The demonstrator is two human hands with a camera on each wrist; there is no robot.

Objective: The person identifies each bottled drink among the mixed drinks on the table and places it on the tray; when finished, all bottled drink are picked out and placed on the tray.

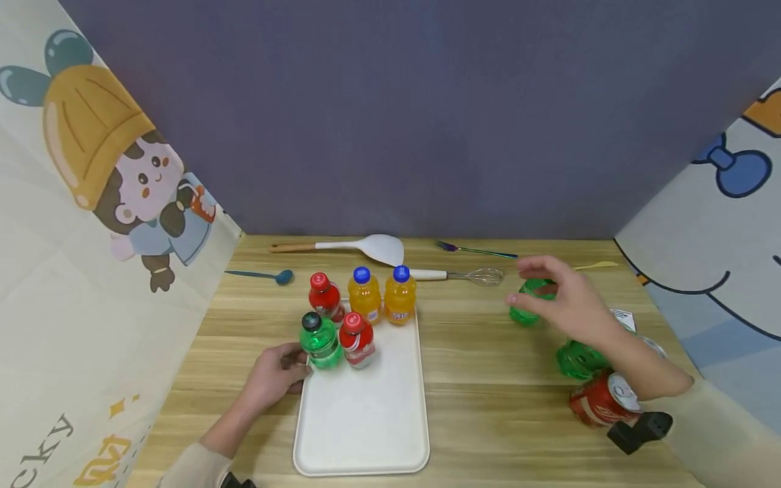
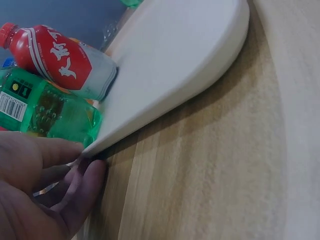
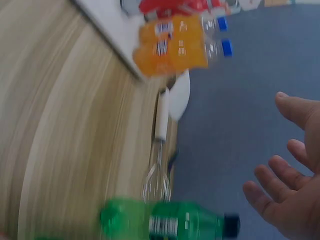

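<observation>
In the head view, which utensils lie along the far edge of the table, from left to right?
Blue spoon → white rice paddle with wooden handle → wire whisk with white handle → iridescent metal fork.

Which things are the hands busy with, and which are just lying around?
Busy with: white tray, five bottles on it, e.g. green bottle by the left hand; green bottle on the table under the open right hand.

Lying around: white spoon, whisk, blue spoon, fork, red can.
</observation>
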